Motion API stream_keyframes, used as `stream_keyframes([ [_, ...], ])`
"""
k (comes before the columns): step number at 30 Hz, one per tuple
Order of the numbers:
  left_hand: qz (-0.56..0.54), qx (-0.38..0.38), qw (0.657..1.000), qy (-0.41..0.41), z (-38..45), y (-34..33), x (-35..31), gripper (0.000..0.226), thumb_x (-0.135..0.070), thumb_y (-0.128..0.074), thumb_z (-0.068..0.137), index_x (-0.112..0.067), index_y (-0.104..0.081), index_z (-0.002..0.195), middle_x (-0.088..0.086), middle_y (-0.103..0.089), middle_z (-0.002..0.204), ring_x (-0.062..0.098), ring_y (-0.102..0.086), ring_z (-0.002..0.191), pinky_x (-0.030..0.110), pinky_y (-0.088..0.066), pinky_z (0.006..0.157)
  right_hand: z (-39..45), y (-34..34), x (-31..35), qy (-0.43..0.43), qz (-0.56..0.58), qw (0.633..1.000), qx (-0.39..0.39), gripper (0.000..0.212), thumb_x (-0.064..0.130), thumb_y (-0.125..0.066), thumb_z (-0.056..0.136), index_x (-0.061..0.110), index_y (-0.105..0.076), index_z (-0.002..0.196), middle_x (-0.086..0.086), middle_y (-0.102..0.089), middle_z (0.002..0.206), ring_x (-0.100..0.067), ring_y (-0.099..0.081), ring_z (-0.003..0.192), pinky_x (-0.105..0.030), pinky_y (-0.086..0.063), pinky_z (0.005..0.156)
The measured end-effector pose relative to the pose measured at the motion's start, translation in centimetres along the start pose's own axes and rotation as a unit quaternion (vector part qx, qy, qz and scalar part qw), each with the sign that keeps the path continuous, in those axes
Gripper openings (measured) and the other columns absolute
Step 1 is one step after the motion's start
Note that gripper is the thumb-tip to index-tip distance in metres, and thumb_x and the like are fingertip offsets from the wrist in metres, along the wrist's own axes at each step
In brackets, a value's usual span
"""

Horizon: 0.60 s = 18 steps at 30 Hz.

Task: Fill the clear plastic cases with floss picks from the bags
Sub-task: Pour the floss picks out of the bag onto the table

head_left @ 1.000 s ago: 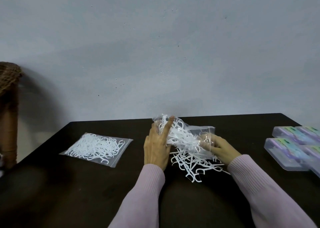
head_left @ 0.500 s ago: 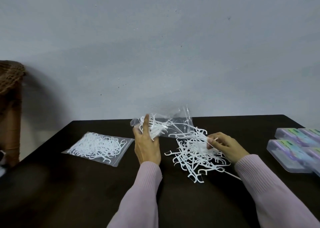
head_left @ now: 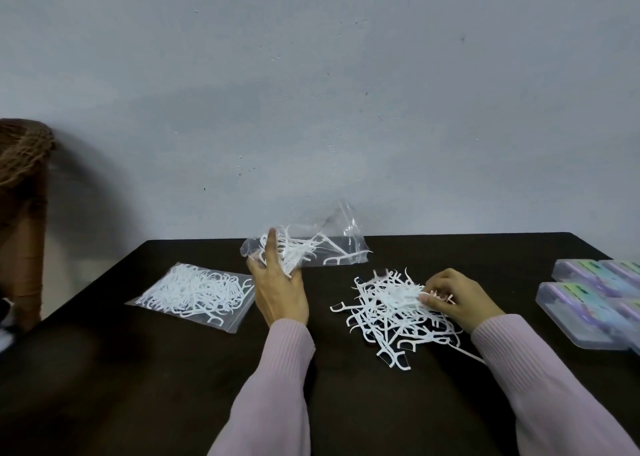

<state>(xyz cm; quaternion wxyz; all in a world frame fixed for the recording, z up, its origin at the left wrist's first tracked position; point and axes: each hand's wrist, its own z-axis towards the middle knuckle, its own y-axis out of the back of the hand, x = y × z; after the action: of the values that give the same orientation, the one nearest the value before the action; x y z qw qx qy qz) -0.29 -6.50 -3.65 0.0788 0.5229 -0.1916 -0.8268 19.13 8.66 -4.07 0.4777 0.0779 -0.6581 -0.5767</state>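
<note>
A loose pile of floss picks point(head_left: 393, 311) lies on the dark table point(head_left: 138, 386) and serves as the landmark here; its picks point every way, with no common axis, though a few at the near edge lie with their forked heads toward the person. The right hand point(head_left: 457, 298) rests on the right side of the pile, fingers curled and the fingertips pinching among the picks there; exactly which pick it has hold of cannot be told. To the left of the pile and a little farther back, the left hand point(head_left: 280, 289) grips one end of an opened clear bag point(head_left: 311, 247) and holds it above the table; the bag's long axis runs left to right, its free end reaching toward the wall, above and behind the pile, and a clump of picks is still gathered in the end by the fingers. Farther left of the pile, well apart, a second bag point(head_left: 197, 291) full of picks lies flat on the table, its long axis slanting from far-left to near-right. To the right of the pile, beyond the right hand, the clear plastic cases point(head_left: 588, 292) sit grouped at the table's right edge, lids shut, with coloured labels showing through. Both forearms wear pale pink ribbed sleeves point(head_left: 277, 386).
</note>
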Motion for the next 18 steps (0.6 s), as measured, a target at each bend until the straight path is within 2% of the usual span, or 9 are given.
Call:
stream_keyframes([
  [3, -0.024, -0.002, 1.000, 0.013, 0.1, -0.2, 0.2, 0.075, -0.007, -0.062, 0.087, -0.039, -0.028, 0.145, 0.011, -0.036, 0.135, 0.027, -0.048, 0.118, 0.041, -0.043, 0.097, -0.1, 0.1, 0.2, 0.008, -0.026, 0.999, -0.037, 0.013, 0.034, -0.059, 0.085, 0.027, -0.063, 0.096, 0.010, -0.049, 0.108, -0.004, -0.052, 0.088, -0.032, -0.045, 0.093],
  [4, -0.034, 0.002, 0.999, 0.014, 0.1, -0.4, 0.3, 0.074, -0.007, -0.062, 0.087, -0.039, -0.028, 0.145, 0.010, -0.036, 0.134, 0.027, -0.048, 0.118, 0.041, -0.043, 0.097, -0.1, 0.2, 0.2, 0.019, -0.021, 0.998, -0.059, 0.014, 0.033, -0.059, 0.085, 0.028, -0.063, 0.098, 0.012, -0.049, 0.107, -0.003, -0.052, 0.088, -0.033, -0.046, 0.092],
  [6, -0.054, 0.017, 0.998, 0.012, -0.3, -0.6, 0.1, 0.075, -0.006, -0.063, 0.086, -0.039, -0.030, 0.144, 0.010, -0.035, 0.137, 0.026, -0.049, 0.118, 0.041, -0.043, 0.098, -0.4, 0.1, 0.8, 0.051, 0.052, 0.992, -0.102, 0.017, 0.027, -0.060, 0.086, 0.026, -0.061, 0.102, 0.010, -0.055, 0.105, -0.002, -0.054, 0.089, -0.018, -0.045, 0.080],
  [8, -0.057, 0.040, 0.998, -0.003, -0.7, -0.9, -0.3, 0.076, -0.005, -0.064, 0.086, -0.040, -0.030, 0.144, 0.010, -0.034, 0.139, 0.021, -0.050, 0.112, 0.038, -0.044, 0.097, -0.7, -0.1, 1.8, 0.067, 0.174, 0.976, -0.111, 0.016, 0.022, -0.058, 0.087, 0.024, -0.059, 0.103, 0.011, -0.060, 0.103, 0.000, -0.056, 0.092, -0.011, -0.042, 0.073],
  [10, -0.051, 0.067, 0.996, -0.031, -1.2, -1.2, -0.7, 0.077, -0.007, -0.064, 0.086, -0.042, -0.027, 0.144, 0.009, -0.034, 0.140, 0.018, -0.051, 0.106, 0.037, -0.046, 0.095, -1.0, -0.4, 2.7, 0.071, 0.291, 0.949, -0.096, 0.013, 0.022, -0.054, 0.089, 0.023, -0.058, 0.101, 0.008, -0.063, 0.103, -0.006, -0.062, 0.094, -0.016, -0.048, 0.074],
  [13, -0.026, 0.105, 0.989, -0.102, -1.9, -1.6, -1.0, 0.089, -0.008, -0.067, 0.083, -0.048, -0.014, 0.143, 0.005, -0.035, 0.135, 0.013, -0.052, 0.094, 0.035, -0.051, 0.092, -1.4, -0.4, 3.6, 0.049, 0.423, 0.904, -0.037, 0.014, 0.019, -0.045, 0.093, 0.016, -0.055, 0.103, -0.002, -0.063, 0.106, -0.020, -0.069, 0.084, -0.027, -0.057, 0.067],
  [15, -0.012, 0.128, 0.980, -0.151, -2.3, -1.8, -1.0, 0.101, -0.006, -0.072, 0.079, -0.050, -0.005, 0.140, 0.003, -0.034, 0.131, 0.012, -0.054, 0.090, 0.035, -0.054, 0.088, -1.4, -0.5, 3.9, 0.026, 0.450, 0.893, 0.013, 0.020, 0.020, -0.043, 0.094, 0.018, -0.055, 0.109, -0.001, -0.060, 0.111, -0.022, -0.069, 0.077, -0.032, -0.058, 0.066],
  [18, 0.004, 0.157, 0.965, -0.211, -2.6, -2.0, -1.0, 0.110, -0.004, -0.075, 0.074, -0.051, 0.000, 0.139, 0.005, -0.030, 0.139, 0.007, -0.048, 0.097, 0.032, -0.050, 0.095, -1.2, -0.6, 3.8, 0.001, 0.431, 0.901, 0.049, 0.033, 0.018, -0.050, 0.089, 0.027, -0.050, 0.120, 0.007, -0.054, 0.112, -0.017, -0.060, 0.086, -0.037, -0.053, 0.078],
])
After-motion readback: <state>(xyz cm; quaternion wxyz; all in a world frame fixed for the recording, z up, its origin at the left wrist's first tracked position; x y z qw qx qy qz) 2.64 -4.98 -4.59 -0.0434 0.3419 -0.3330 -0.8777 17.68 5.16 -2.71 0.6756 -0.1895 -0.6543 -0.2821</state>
